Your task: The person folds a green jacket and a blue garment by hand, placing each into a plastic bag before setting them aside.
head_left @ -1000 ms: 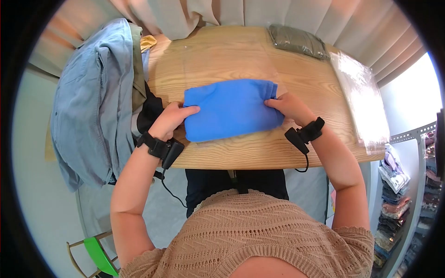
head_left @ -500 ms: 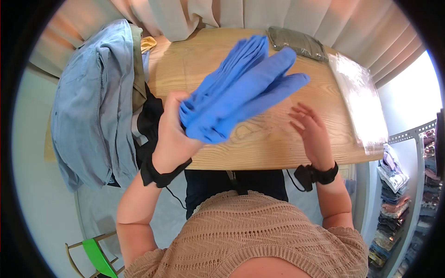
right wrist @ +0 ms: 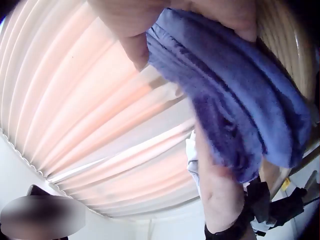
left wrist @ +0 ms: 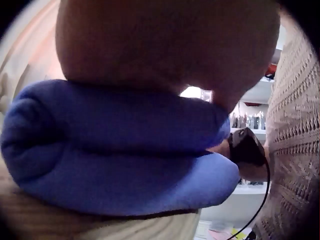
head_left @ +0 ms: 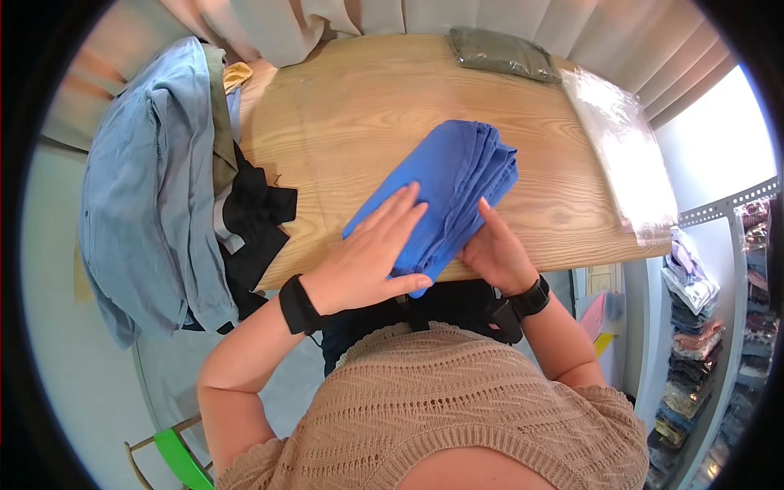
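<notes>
A folded blue garment (head_left: 447, 175) lies at a slant over the near part of the table, its layered edges turned to the right. My left hand (head_left: 363, 255) rests flat on its top with the fingers straight and the thumb out at the near end. Along the near right side is my right hand (head_left: 502, 257), thumb straight up beside the layers and the other fingers partly hidden by the cloth. Thick rounded folds of the garment (left wrist: 120, 150) show below the left hand in the left wrist view. From the right wrist, the garment (right wrist: 235, 95) passes between thumb and fingers.
Loose clothes (head_left: 155, 204) are heaped at the table's left, with a black garment (head_left: 257, 216) beside them. A bagged olive garment (head_left: 505, 54) lies at the back, and clear plastic bags (head_left: 625, 155) at the right. Shelves of bagged clothes (head_left: 694, 359) stand farther right.
Both hands held the garment flat on the table at first. The left hand then lifted and turned it alone. Now it is lower and nearer, with the left palm on top and right hand alongside.
</notes>
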Demonstrator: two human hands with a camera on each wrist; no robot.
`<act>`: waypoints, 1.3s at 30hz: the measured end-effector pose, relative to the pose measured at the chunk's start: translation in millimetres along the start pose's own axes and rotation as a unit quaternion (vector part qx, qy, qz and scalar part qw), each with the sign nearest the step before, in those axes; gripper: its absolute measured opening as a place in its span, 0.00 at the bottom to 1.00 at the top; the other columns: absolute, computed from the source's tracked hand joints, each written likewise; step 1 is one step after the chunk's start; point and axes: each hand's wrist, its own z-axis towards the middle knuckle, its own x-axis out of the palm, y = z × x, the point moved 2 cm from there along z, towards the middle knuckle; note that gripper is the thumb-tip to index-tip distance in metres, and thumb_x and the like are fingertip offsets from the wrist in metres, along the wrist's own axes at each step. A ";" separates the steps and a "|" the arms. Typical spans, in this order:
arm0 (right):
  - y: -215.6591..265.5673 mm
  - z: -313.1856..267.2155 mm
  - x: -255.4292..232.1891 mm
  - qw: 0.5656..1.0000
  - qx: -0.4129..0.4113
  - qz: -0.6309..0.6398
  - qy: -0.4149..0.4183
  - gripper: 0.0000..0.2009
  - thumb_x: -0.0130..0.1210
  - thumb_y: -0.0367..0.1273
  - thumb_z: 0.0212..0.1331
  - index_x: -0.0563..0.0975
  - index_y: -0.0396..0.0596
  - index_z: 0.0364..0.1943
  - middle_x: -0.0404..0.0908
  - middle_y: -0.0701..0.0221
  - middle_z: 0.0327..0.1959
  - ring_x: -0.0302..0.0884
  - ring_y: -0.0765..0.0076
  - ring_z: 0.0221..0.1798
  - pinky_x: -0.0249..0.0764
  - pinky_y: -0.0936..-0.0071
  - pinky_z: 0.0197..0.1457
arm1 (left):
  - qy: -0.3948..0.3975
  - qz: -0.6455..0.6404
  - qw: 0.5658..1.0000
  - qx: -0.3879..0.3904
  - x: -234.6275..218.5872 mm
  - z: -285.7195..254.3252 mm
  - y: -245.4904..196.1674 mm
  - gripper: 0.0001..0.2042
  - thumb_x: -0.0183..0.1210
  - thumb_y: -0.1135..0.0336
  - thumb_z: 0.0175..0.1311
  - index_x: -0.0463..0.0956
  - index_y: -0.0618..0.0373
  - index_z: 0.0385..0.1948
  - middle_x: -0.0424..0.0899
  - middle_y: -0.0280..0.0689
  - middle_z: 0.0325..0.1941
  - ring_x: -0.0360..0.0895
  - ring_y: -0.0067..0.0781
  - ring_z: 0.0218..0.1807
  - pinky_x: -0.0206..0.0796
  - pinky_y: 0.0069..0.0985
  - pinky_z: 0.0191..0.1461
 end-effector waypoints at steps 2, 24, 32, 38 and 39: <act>-1.1 0.4 -1.6 1.000 0.007 0.018 -0.011 0.21 0.43 0.42 0.67 0.64 0.46 0.59 0.70 0.68 0.59 0.67 0.68 0.60 0.62 0.65 0.63 | 0.063 0.116 0.991 0.033 6.7 2.2 -3.0 0.37 0.56 0.45 0.55 0.60 0.65 0.61 0.59 0.50 0.67 0.52 0.48 0.70 0.44 0.42 0.70; 68.4 -80.1 -36.4 0.935 -0.239 -0.097 -0.243 0.25 0.53 0.33 0.58 0.62 0.38 0.59 0.70 0.59 0.56 0.69 0.57 0.58 0.66 0.61 0.63 | 0.033 0.018 0.995 -0.088 -23.1 -34.4 41.5 0.15 0.53 0.65 0.63 0.71 0.57 0.50 0.62 0.50 0.64 0.58 0.52 0.65 0.52 0.35 0.66; 58.4 -96.2 -47.5 0.947 -0.183 -0.024 -0.262 0.22 0.52 0.30 0.57 0.65 0.35 0.55 0.74 0.60 0.51 0.74 0.62 0.52 0.69 0.66 0.59 | 0.065 0.203 0.971 -0.110 -2.4 -32.5 59.2 0.25 0.55 0.62 0.62 0.61 0.61 0.60 0.56 0.54 0.66 0.54 0.53 0.67 0.51 0.37 0.68; 41.0 -78.0 -27.2 0.982 -0.060 0.023 -0.178 0.20 0.51 0.31 0.57 0.67 0.34 0.53 0.75 0.59 0.49 0.75 0.62 0.50 0.71 0.66 0.57 | -0.012 0.097 0.989 -0.115 -8.1 -15.8 61.7 0.25 0.52 0.76 0.57 0.61 0.66 0.59 0.64 0.52 0.61 0.59 0.50 0.63 0.53 0.35 0.66; 36.6 -74.5 -20.6 0.988 -0.018 0.022 -0.152 0.20 0.51 0.31 0.57 0.68 0.34 0.52 0.76 0.59 0.49 0.76 0.62 0.50 0.72 0.67 0.56 | -0.010 0.097 0.989 -0.116 -7.9 -12.4 61.2 0.25 0.52 0.76 0.57 0.61 0.66 0.59 0.64 0.52 0.61 0.59 0.50 0.63 0.53 0.35 0.66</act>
